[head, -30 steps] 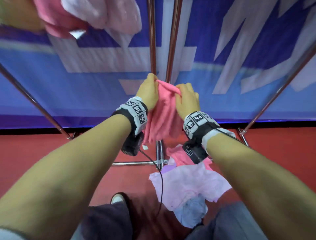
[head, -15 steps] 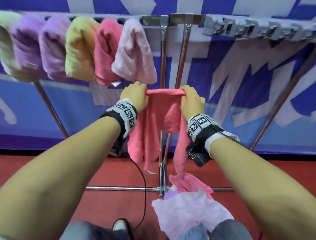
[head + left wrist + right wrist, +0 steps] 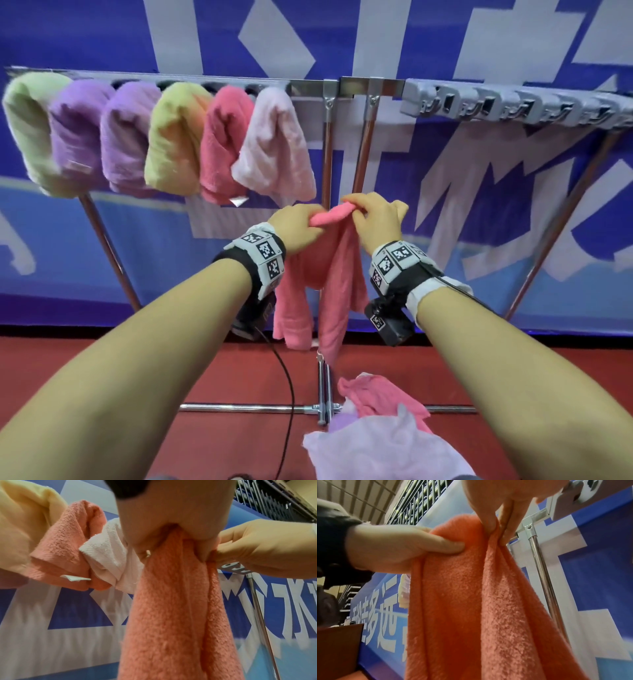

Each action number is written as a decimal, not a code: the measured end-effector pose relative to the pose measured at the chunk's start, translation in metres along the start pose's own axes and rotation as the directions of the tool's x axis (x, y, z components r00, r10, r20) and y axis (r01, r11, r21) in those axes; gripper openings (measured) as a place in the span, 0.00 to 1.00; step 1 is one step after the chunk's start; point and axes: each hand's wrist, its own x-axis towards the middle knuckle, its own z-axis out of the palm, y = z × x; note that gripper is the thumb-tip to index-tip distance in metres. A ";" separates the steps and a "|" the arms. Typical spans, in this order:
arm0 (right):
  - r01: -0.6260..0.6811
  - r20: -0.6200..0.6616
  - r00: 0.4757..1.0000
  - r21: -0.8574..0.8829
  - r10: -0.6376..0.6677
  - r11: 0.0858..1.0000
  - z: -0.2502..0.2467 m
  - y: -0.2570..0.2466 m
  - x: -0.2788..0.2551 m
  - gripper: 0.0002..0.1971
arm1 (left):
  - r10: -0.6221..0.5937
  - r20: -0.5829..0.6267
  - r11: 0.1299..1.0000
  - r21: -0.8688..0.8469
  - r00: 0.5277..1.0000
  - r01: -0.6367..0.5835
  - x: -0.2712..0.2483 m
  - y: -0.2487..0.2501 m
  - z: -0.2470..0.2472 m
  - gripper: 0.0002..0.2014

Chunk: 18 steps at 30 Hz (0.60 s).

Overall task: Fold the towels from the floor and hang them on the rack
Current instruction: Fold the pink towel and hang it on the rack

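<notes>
A coral-pink towel (image 3: pixel 329 274) hangs folded between both hands in front of the metal rack (image 3: pixel 363 87). My left hand (image 3: pixel 298 226) grips its top edge on the left, thumb pressed into the cloth (image 3: pixel 447 545). My right hand (image 3: pixel 373 219) pinches the top edge on the right (image 3: pixel 496 524). The towel (image 3: pixel 171 615) droops in two layers below the hands. Several folded towels hang on the rack's left half, the nearest a pale pink towel (image 3: pixel 274 147). A heap of loose towels (image 3: pixel 383 431) lies on the red floor below.
The rack's right half carries a row of grey clips (image 3: pixel 513 106) with nothing on them. Two upright poles (image 3: pixel 363 154) stand just behind the held towel. A blue and white banner (image 3: pixel 479 205) backs the rack. A cable (image 3: pixel 287 387) hangs from my left wrist.
Both hands have lifted the coral-pink towel clear of the floor pile and drawn together, bunching its top edge. The view has tilted up, showing the whole rack.
</notes>
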 end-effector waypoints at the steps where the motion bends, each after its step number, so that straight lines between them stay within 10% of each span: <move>1: 0.007 0.008 1.000 0.025 -0.007 1.000 0.003 0.000 0.001 0.16 | 0.002 -0.031 1.000 0.007 1.000 -0.001 0.002 0.001 -0.001 0.09; 7: -0.050 0.042 0.998 0.121 0.045 0.991 0.012 0.000 -0.002 0.09 | -0.116 -0.268 0.978 -0.198 0.957 0.063 0.011 -0.001 -0.005 0.10; 18: -0.066 0.426 0.903 0.013 0.054 0.998 0.031 0.002 -0.021 0.07 | -0.208 -0.350 0.972 -0.177 0.913 0.154 0.024 -0.001 -0.008 0.14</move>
